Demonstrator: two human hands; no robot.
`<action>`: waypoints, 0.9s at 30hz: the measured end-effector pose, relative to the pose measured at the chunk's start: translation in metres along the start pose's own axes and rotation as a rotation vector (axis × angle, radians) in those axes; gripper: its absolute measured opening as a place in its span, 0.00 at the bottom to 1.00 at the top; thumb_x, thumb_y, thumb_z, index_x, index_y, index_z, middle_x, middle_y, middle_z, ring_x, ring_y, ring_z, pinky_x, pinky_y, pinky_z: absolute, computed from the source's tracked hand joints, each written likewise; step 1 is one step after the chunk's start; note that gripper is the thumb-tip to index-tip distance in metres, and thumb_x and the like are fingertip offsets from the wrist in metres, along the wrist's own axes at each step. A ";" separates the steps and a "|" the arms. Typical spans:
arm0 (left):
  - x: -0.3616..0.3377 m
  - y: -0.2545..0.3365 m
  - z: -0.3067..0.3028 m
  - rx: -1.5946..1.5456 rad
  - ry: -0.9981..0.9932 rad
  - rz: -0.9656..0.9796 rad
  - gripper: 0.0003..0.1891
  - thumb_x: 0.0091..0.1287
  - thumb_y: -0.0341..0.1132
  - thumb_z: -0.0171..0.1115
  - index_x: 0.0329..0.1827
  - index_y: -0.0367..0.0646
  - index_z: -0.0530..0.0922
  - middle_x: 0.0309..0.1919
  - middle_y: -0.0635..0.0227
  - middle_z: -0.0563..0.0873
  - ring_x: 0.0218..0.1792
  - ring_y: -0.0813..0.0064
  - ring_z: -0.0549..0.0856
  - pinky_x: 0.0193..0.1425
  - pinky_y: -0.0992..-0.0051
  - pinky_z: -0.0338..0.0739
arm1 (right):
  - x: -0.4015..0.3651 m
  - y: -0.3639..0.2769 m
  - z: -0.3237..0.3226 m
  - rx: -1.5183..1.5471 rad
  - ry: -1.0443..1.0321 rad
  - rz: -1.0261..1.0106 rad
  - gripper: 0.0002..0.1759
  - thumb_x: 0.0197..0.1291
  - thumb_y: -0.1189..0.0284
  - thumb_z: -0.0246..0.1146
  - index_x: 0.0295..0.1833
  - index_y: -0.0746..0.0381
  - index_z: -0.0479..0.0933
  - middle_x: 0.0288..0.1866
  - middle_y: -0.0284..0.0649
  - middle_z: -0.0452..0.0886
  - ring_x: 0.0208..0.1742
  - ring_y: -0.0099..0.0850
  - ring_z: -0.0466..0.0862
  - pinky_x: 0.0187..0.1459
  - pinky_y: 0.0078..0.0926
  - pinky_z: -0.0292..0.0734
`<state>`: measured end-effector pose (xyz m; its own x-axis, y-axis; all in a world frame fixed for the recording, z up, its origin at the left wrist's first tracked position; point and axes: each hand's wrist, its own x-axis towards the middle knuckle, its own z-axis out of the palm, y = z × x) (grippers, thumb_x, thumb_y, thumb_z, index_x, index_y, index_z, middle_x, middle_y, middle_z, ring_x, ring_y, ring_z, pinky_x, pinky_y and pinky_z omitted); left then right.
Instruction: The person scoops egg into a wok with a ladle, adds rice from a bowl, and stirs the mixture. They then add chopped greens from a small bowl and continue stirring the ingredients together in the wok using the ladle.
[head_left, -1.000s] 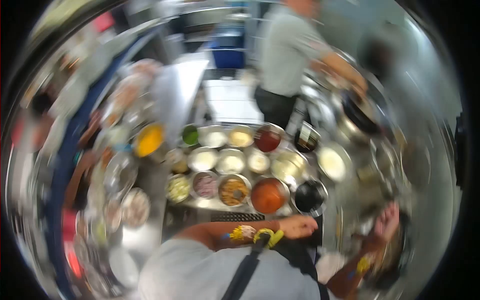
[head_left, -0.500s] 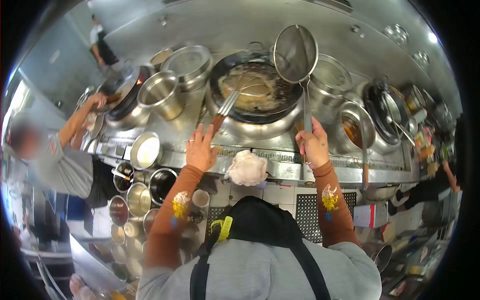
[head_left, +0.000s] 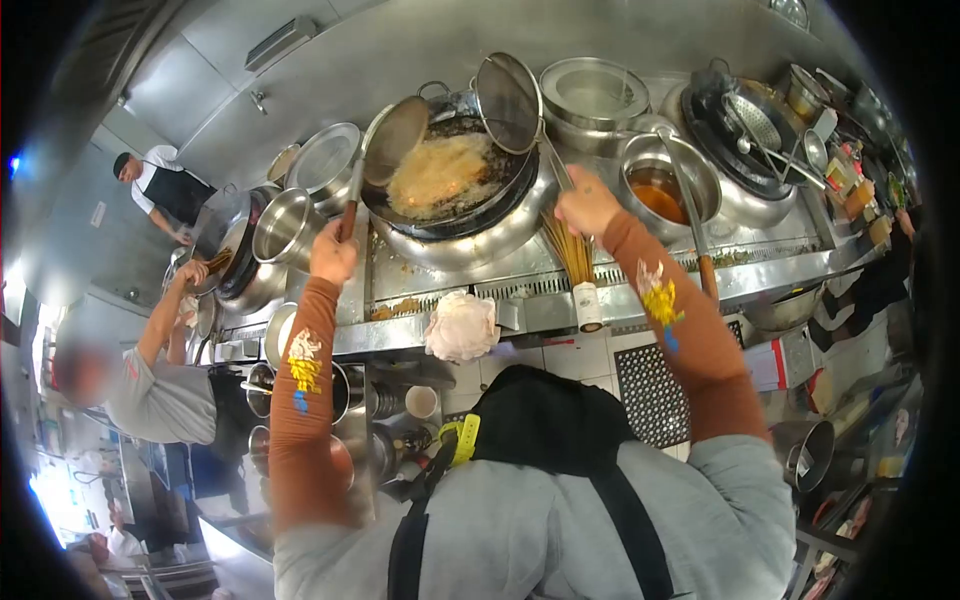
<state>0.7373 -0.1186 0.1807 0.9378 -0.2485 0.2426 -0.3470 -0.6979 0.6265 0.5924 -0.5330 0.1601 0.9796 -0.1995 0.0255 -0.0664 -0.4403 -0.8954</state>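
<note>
My left hand (head_left: 335, 252) is closed round the dark handle of a mesh strainer (head_left: 396, 140), held at the left side of the wok (head_left: 515, 200). In my right hand (head_left: 587, 203) is the handle of a second mesh strainer (head_left: 508, 103), raised at the wok's upper right rim. Golden food (head_left: 440, 175) bubbles in dark oil between the two strainers. A bundle of thin sticks (head_left: 570, 250) stands below my right hand, and a crumpled pale cloth (head_left: 462, 326) lies at the counter's front edge.
Right of the wok are a pot of brown liquid (head_left: 657, 192) with a ladle across it and another wok (head_left: 745, 160). Lidded pots (head_left: 595, 92) stand behind. On the left are a steel pot (head_left: 287, 226) and two co-workers, one in grey (head_left: 165, 395), one in an apron (head_left: 175, 190).
My left hand has closed on its strainer's handle, and that strainer has moved out of the oil to the wok's left side. The view has shifted to the right, and the stick bundle now shows.
</note>
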 end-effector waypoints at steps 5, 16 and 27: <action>0.015 0.000 -0.017 -0.231 -0.111 -0.243 0.22 0.56 0.29 0.53 0.55 0.33 0.74 0.23 0.62 0.78 0.15 0.72 0.76 0.14 0.72 0.70 | 0.045 -0.008 0.007 0.017 -0.290 0.087 0.02 0.49 0.78 0.59 0.27 0.65 0.74 0.19 0.44 0.75 0.23 0.37 0.79 0.26 0.34 0.71; -0.033 0.018 0.049 -0.162 -0.022 -0.109 0.16 0.58 0.29 0.53 0.50 0.38 0.73 0.32 0.49 0.82 0.27 0.54 0.84 0.28 0.60 0.79 | 0.018 -0.078 0.078 0.785 -0.422 0.655 0.05 0.56 0.84 0.49 0.29 0.66 0.68 0.21 0.41 0.73 0.15 0.23 0.68 0.14 0.22 0.51; -0.064 0.013 0.063 0.057 0.150 0.056 0.29 0.55 0.28 0.56 0.64 0.30 0.69 0.49 0.36 0.80 0.50 0.39 0.80 0.58 0.55 0.74 | 0.033 -0.075 0.145 1.057 -0.352 0.667 0.08 0.58 0.80 0.52 0.26 0.63 0.70 0.17 0.33 0.68 0.14 0.20 0.65 0.13 0.18 0.53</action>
<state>0.6736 -0.1543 0.1265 0.9030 -0.1880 0.3864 -0.3933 -0.7238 0.5670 0.6574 -0.3798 0.1637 0.8235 0.1994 -0.5311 -0.5346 0.5862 -0.6088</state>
